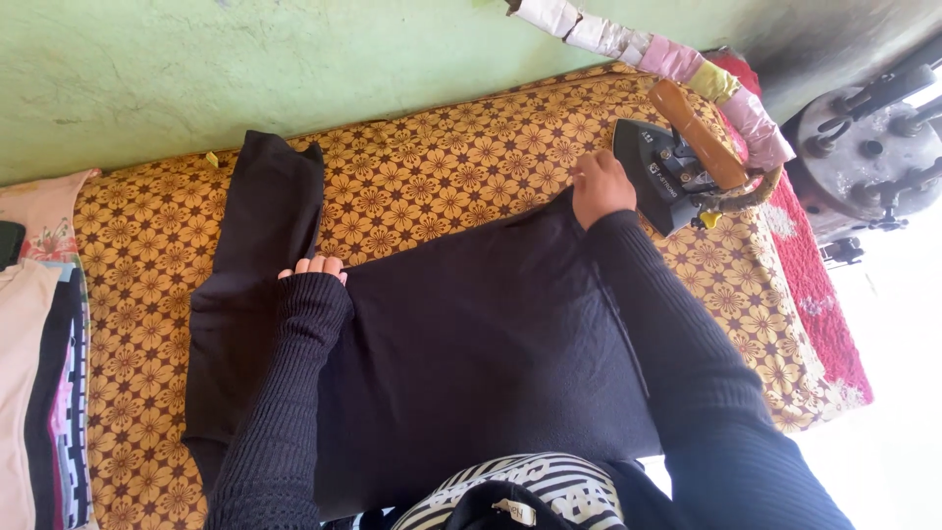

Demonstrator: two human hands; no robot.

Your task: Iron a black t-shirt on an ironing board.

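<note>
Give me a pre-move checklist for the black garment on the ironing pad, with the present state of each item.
1. Left hand flat on the black garment: ok.
2. Right hand at the garment's far corner: ok.
3. Iron off the garment, beside the right hand: ok.
4. Garment's main panel smooth: ok.
5. Narrow part beyond the left hand smooth: not ok, bunched.
6. Iron hot: cannot tell.
7. Flowered pad bare around the cloth: ok.
</note>
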